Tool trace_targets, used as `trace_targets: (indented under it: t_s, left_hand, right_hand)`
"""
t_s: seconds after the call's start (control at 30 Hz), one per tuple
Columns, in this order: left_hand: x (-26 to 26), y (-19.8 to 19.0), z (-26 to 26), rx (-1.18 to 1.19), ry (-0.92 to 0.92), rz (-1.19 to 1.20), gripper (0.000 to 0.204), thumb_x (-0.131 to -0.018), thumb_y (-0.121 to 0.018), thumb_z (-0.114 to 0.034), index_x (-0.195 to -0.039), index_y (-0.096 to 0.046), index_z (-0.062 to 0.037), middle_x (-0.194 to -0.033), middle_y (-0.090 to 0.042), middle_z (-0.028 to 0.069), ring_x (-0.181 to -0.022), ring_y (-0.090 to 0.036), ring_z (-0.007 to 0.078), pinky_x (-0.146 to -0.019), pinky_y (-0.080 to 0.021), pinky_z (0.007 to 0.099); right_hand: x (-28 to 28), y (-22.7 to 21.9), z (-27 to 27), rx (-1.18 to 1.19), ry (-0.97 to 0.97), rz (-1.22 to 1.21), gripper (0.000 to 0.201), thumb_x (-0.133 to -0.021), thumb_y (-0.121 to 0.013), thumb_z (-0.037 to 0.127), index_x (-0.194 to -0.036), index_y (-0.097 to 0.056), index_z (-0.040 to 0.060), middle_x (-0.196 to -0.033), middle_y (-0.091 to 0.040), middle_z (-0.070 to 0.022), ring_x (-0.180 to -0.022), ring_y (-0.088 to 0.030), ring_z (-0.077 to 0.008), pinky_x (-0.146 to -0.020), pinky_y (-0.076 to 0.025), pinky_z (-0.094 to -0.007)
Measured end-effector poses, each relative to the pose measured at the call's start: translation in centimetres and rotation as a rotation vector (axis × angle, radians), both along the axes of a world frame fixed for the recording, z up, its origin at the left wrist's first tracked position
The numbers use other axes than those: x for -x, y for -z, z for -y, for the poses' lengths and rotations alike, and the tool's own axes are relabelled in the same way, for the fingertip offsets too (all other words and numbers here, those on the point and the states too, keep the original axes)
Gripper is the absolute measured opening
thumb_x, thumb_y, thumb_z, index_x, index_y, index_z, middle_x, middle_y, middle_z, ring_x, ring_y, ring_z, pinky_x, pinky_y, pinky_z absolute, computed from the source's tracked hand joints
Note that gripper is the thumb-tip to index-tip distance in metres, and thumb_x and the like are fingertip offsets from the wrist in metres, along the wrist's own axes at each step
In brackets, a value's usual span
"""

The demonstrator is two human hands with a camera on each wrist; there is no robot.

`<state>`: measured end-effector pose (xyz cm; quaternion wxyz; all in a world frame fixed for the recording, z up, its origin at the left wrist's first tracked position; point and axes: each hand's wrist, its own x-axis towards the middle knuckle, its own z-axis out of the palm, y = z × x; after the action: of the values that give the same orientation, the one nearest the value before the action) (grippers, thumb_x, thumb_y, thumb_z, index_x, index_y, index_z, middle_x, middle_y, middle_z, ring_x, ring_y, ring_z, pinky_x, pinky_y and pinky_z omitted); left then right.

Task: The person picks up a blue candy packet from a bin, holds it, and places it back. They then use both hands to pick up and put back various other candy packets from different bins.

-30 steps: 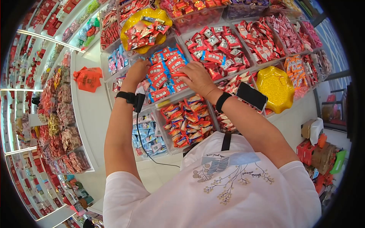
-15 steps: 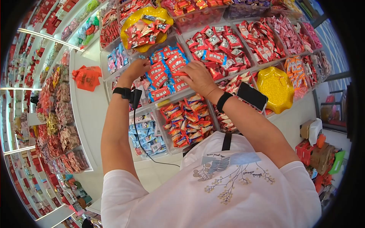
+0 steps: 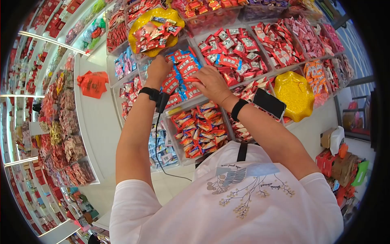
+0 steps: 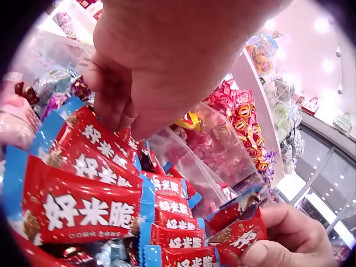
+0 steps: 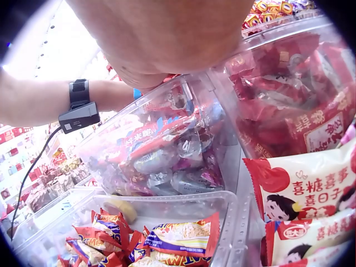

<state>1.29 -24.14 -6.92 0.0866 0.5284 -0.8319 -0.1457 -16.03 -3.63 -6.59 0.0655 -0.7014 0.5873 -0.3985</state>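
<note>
My left hand [image 3: 159, 70] is over the left side of a clear bin of red snack packets with blue ends [image 3: 178, 77], which lie in neat rows. In the left wrist view its bent fingers reach down and pinch a red packet [image 4: 129, 139] at the rear of the near row; the fingertips are partly hidden. My right hand [image 3: 212, 83] is at the bin's right side. There its thumb and fingers grip another red and blue packet [image 4: 238, 233] at the end of a row. Some loose silver-wrapped sweets [image 5: 158, 161] show through the bin's clear wall.
A gold scalloped plate [image 3: 178, 18] heaped with sweets stands beyond the bin, and a second gold plate [image 3: 293, 95] lies at the right. Near it is a black phone [image 3: 269, 103]. Neighbouring clear bins hold sweets, including orange-and-blue wrapped ones [image 3: 201, 130]. A red bag [image 3: 93, 84] sits left.
My left hand shifts slightly left, then comes forward and right over the packet rows. The right hand stays almost in place with its packet.
</note>
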Motion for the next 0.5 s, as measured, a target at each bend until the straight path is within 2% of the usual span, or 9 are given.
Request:
trace_targets:
  t_s: [0.13, 0.33, 0.43, 0.5]
  left_hand:
    - [0.3, 0.4, 0.6, 0.019, -0.009, 0.017, 0.047, -0.082, -0.074, -0.041, -0.103, -0.07, 0.0007, -0.099, -0.074, 0.0245, -0.095, -0.071, 0.042, -0.086, -0.055, 0.048]
    - [0.1, 0.5, 1.7, -0.069, 0.036, 0.046, 0.041, -0.082, -0.074, -0.038, -0.093, -0.072, 0.0014, -0.092, -0.074, 0.0247, -0.09, -0.072, 0.0403, -0.082, -0.054, 0.0486]
    - [-0.5, 0.0, 2.0, -0.234, 0.006, -0.019, 0.041, -0.084, -0.073, -0.041, -0.101, -0.075, -0.0039, -0.101, -0.074, 0.0238, -0.101, -0.07, 0.0409, -0.089, -0.054, 0.0493]
    - [-1.0, -0.1, 1.9, -0.243, 0.011, -0.1, 0.04, -0.085, -0.071, -0.04, -0.101, -0.075, -0.0033, -0.102, -0.074, 0.0246, -0.1, -0.07, 0.041, -0.089, -0.054, 0.05]
  right_hand:
    - [-0.1, 0.1, 0.1, 0.0, 0.009, -0.004, 0.027, -0.086, -0.074, 0.02, -0.11, -0.067, 0.0082, -0.105, -0.064, -0.0113, -0.113, -0.056, -0.0357, -0.109, -0.041, -0.0475]
    - [0.0, -0.1, 0.0, 0.01, 0.009, -0.009, 0.027, -0.086, -0.074, 0.02, -0.109, -0.067, 0.0075, -0.104, -0.064, -0.0109, -0.11, -0.057, -0.0344, -0.107, -0.042, -0.0472]
    - [0.0, -0.1, 0.0, 0.017, 0.011, -0.006, 0.026, -0.086, -0.074, 0.02, -0.109, -0.067, 0.0075, -0.103, -0.064, -0.0107, -0.11, -0.058, -0.0341, -0.106, -0.043, -0.0472]
    - [0.0, -0.1, 0.0, 0.021, 0.012, -0.004, 0.026, -0.086, -0.074, 0.02, -0.109, -0.067, 0.0077, -0.103, -0.064, -0.0107, -0.11, -0.058, -0.034, -0.106, -0.043, -0.0472]
